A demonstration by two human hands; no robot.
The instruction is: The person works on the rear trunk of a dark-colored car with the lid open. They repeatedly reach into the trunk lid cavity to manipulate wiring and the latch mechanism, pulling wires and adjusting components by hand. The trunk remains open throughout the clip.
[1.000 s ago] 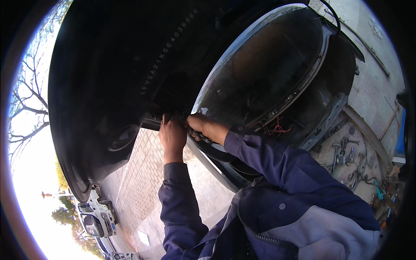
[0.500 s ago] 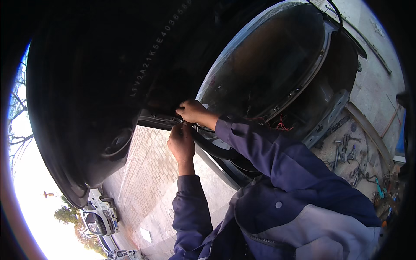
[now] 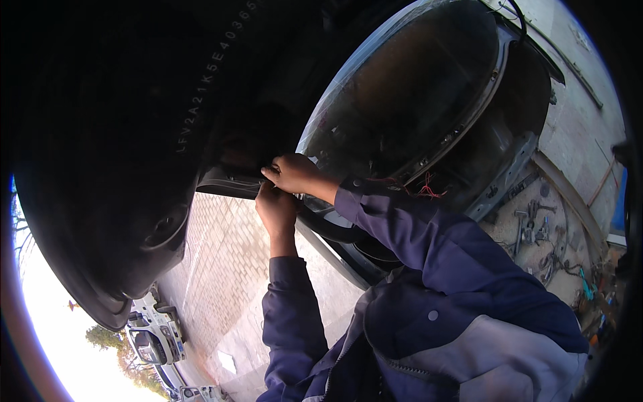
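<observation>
My right hand (image 3: 293,173) is closed in a pinch against the lower edge of a large dark panel (image 3: 164,201) overhead. Just below it, my left hand (image 3: 276,209) reaches up with its fingers pinched at the same spot, and the two hands nearly touch. Whatever sits between the fingertips is too small and dark to make out. A dark trim strip (image 3: 231,181) runs along the panel edge to the left of my fingers. Beneath my right forearm curves a thick black tube-like piece (image 3: 331,231).
A large glass pane (image 3: 408,87) in a metal frame stands to the right, with loose red wires (image 3: 429,187) near its lower edge. Metal tools and parts (image 3: 532,224) lie on the ground farther right. White vehicles (image 3: 154,338) are parked beyond the brick paving (image 3: 221,241).
The view has shifted a little, so the dark panel sits farther left. Both hands stay at the panel edge, with my left fingers now tucked closer under my right hand.
</observation>
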